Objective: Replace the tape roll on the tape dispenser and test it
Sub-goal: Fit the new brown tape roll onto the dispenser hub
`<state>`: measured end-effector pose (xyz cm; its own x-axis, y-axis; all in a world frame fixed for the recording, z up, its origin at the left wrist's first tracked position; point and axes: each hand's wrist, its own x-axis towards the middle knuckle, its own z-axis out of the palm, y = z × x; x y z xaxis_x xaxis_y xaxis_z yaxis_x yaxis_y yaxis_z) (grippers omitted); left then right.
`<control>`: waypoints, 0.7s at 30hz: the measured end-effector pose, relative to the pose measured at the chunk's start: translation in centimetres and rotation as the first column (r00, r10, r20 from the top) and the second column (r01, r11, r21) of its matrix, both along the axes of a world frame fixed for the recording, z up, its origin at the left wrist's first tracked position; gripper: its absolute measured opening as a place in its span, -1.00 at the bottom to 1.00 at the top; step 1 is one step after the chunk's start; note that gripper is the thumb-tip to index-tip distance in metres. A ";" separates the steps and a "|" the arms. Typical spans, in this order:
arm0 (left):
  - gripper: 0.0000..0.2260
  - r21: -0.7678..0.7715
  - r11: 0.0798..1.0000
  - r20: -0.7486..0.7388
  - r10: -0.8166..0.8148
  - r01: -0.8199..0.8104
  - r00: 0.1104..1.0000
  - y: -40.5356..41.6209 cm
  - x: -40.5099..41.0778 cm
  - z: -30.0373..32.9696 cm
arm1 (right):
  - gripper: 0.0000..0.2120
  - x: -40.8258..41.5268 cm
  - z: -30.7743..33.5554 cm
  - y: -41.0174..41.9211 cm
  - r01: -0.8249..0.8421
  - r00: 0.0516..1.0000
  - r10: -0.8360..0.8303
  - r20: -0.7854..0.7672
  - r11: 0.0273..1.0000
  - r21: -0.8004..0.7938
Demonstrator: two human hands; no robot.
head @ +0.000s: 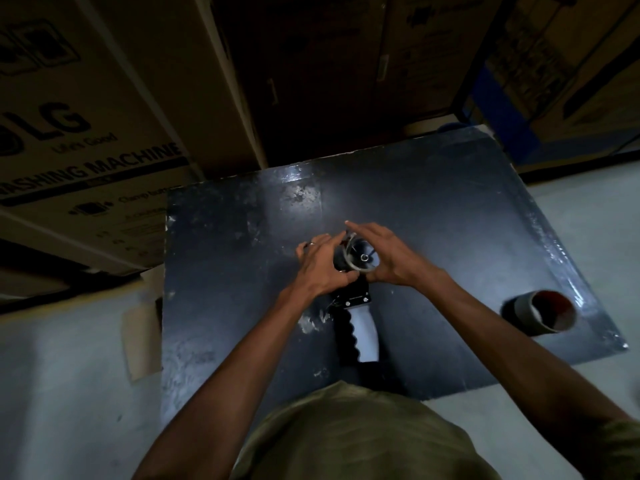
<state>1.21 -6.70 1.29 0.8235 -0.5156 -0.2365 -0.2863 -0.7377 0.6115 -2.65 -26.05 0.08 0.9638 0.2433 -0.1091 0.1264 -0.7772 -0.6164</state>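
Both hands cupped the tape dispenser (355, 299) head mid-tabletop: left hand (323, 268) fingers curled on it, right hand (384, 259) fingers spread alongside.

Left hand (320, 268) curled, right hand (388, 259) flat.

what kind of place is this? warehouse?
Probably a warehouse or appliance stockroom: large cardboard cartons stacked behind, one printed "washing machine", blue metal racking at right, bare concrete floor. Both hands work on a tape dispenser on a dark board.
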 end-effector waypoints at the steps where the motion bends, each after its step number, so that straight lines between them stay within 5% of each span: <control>1: -0.16 0.003 1.000 -0.001 -0.013 0.013 1.000 -0.2 0.1 0.0 | 0.06 -0.1 0.0 0.0 0.014 1.000 -0.014 -0.010 1.000 0.004; 5: -0.08 -0.032 0.999 0.017 -0.030 0.030 0.999 -0.3 0.1 -0.3 | 0.06 -0.4 1.1 -0.4 0.088 0.993 -0.088 -0.083 0.996 0.000; 10: -0.08 -0.092 0.996 -0.002 0.001 -0.001 1.000 -0.2 0.0 -0.2 | -0.30 -0.6 4.0 -0.5 0.092 0.993 -0.095 -0.064 0.994 -0.060; 21: -0.12 -0.094 0.987 -0.076 0.125 -0.131 0.989 -0.8 -0.1 -1.0 | -0.37 -0.1 4.5 -0.1 0.192 0.969 -0.210 -0.126 0.971 -0.141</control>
